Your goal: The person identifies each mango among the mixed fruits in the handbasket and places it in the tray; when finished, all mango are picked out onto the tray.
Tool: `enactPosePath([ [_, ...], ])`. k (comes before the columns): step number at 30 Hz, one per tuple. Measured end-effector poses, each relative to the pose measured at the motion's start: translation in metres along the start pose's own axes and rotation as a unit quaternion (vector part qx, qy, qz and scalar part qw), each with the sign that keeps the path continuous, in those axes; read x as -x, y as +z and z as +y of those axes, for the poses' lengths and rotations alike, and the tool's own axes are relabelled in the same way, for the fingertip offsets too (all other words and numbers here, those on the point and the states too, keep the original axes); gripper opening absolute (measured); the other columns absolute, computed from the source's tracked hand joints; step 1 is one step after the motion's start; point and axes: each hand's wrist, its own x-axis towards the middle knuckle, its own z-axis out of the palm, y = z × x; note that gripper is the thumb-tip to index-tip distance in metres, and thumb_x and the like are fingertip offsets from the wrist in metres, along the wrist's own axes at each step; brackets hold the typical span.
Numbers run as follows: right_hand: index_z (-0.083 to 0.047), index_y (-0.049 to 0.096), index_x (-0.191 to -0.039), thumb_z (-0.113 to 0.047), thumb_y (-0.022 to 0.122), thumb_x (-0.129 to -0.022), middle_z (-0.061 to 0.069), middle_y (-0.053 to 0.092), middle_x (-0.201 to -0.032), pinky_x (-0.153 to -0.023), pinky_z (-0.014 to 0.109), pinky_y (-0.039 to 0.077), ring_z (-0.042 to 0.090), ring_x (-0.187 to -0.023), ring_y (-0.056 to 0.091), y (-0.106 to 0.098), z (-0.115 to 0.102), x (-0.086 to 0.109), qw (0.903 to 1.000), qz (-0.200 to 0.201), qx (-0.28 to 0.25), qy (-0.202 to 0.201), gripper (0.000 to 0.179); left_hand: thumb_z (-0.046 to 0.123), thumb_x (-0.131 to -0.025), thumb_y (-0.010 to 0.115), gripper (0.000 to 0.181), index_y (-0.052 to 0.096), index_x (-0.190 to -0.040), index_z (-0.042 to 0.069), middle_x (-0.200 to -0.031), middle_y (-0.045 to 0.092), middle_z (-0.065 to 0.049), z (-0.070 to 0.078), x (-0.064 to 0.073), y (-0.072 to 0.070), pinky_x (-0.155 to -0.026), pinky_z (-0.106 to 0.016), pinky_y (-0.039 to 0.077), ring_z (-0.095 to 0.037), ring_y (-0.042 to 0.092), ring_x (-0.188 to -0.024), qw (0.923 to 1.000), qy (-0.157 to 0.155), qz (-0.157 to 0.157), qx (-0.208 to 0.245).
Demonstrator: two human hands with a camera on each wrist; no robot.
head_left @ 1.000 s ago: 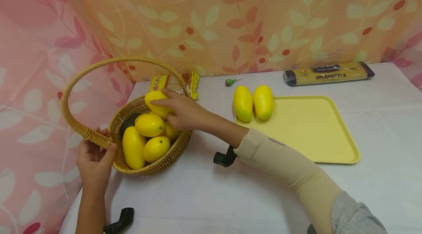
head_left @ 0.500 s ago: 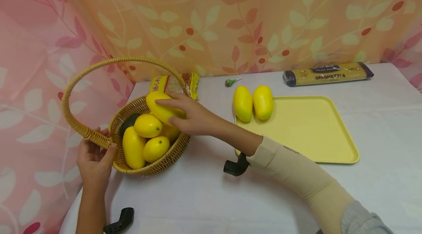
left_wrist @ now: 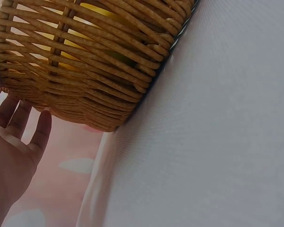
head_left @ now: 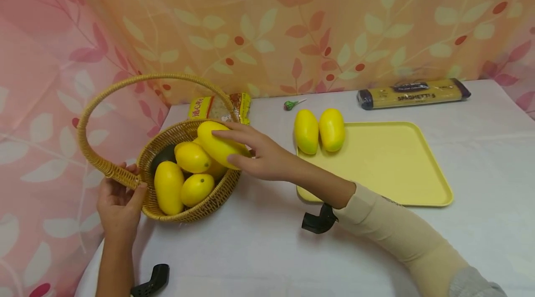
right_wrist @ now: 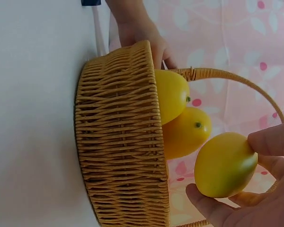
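Note:
My right hand (head_left: 263, 153) grips a yellow mango (head_left: 219, 144) between thumb and fingers, over the right side of the wicker basket (head_left: 213, 201). In the right wrist view the held mango (right_wrist: 226, 164) shows its rounded end, just outside the basket's rim. My left hand (head_left: 121, 201) holds the basket at the left, thumb and fingers around the base of its tall handle (head_left: 167, 75). Inside lie several yellow mangoes (head_left: 169, 188) and a dark green item (head_left: 163, 156), partly hidden. The left wrist view shows the fingers (left_wrist: 40, 130) by the basket's woven side (left_wrist: 85, 61).
Two mangoes (head_left: 306, 132) lie on the left end of a yellow tray (head_left: 393, 167). Behind are a spaghetti pack (head_left: 414, 95), a lollipop (head_left: 294, 104) and a yellow food bag (head_left: 200, 107) by the basket. A patterned curtain (head_left: 267, 27) stands along the back.
My right hand has lifted a mango from the pile and drawn it rightward toward the basket's rim. The left hand stays at the handle's base.

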Motion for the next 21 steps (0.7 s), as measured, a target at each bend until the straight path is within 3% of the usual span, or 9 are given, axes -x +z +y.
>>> enactPosePath([
  [10,-0.013,0.051,-0.148,-0.014,0.06,-0.1,0.005,0.033,-0.16,-0.091,0.038,0.055,0.017,-0.146,0.028,-0.013,0.002,0.019,0.9989,0.019,-0.04,0.013,0.049,-0.022,-0.086,0.061,0.056,0.055,-0.136,0.003,-0.128,0.058,-0.017,0.001,-0.001,-0.001,-0.1,-0.02,0.045,-0.025,0.055,-0.121,1.0,0.0,0.0,-0.006],
  [16,-0.012,0.051,-0.147,-0.011,0.06,-0.1,0.005,0.032,-0.16,-0.09,0.037,0.056,0.02,-0.141,0.036,-0.022,0.007,0.032,0.9973,0.029,-0.061,0.028,0.049,-0.021,-0.086,0.062,0.056,0.054,-0.137,0.001,-0.129,0.058,-0.017,0.002,0.0,0.0,-0.101,-0.02,0.045,-0.025,0.055,-0.121,1.0,-0.001,0.001,-0.007],
  [21,-0.014,0.051,-0.148,-0.012,0.061,-0.099,0.001,0.035,-0.159,-0.095,0.042,0.053,0.019,-0.145,0.03,-0.034,0.008,0.045,0.9963,0.044,-0.053,0.052,0.049,-0.021,-0.087,0.061,0.056,0.053,-0.137,0.0,-0.129,0.059,-0.015,0.004,0.001,0.001,-0.102,-0.02,0.044,-0.024,0.054,-0.122,0.9998,-0.009,0.005,-0.016],
])
